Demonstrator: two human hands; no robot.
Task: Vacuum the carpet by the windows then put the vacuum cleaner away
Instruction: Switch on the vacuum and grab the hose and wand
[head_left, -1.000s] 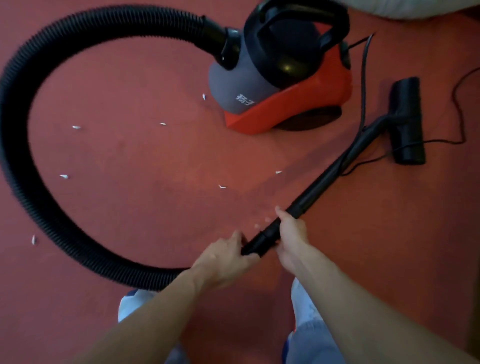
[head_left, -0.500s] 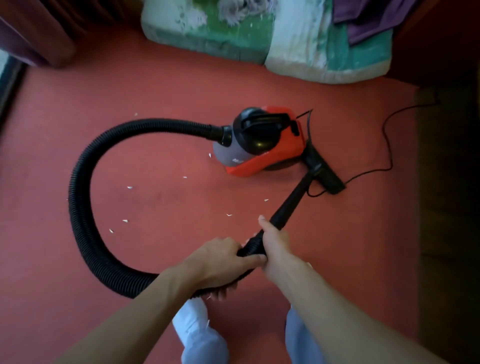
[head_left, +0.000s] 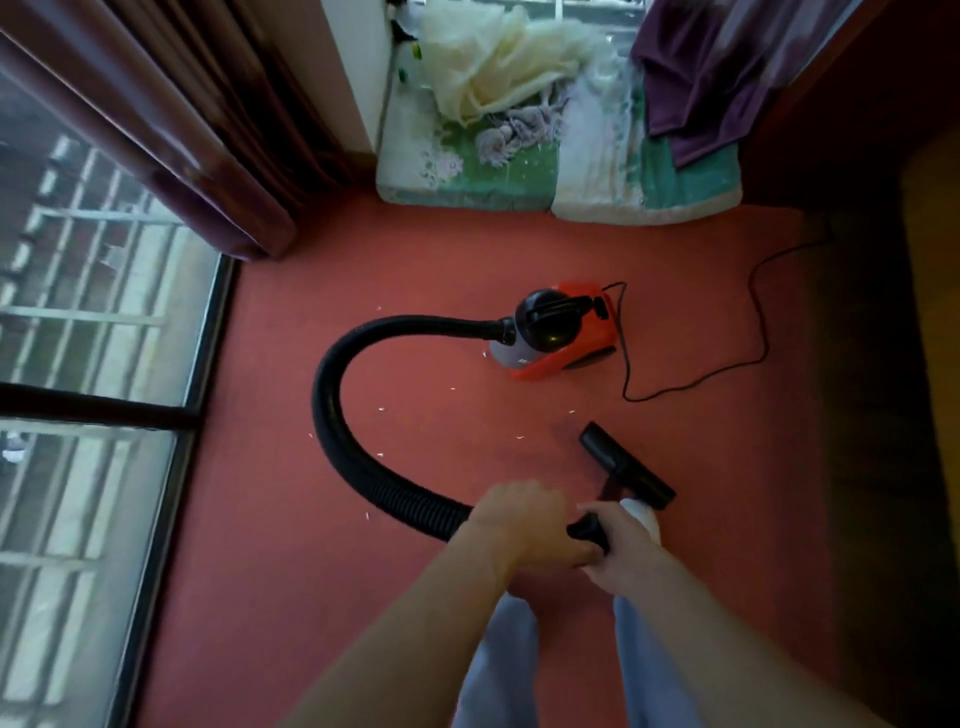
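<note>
Head view: your left hand (head_left: 524, 525) is wrapped round the end of the black hose (head_left: 332, 426), and your right hand (head_left: 621, 545) grips the wand (head_left: 587, 531) right next to it, both low in the centre of the frame. The brush head (head_left: 626, 470) is just above your right hand. The red vacuum cleaner (head_left: 558, 332) sits mid-frame on the carpet (head_left: 311, 571), with its cord (head_left: 758, 312) trailing right. White scraps (head_left: 383, 409) dot the carpet inside the hose loop, and the window (head_left: 78, 364) runs down the left edge.
</note>
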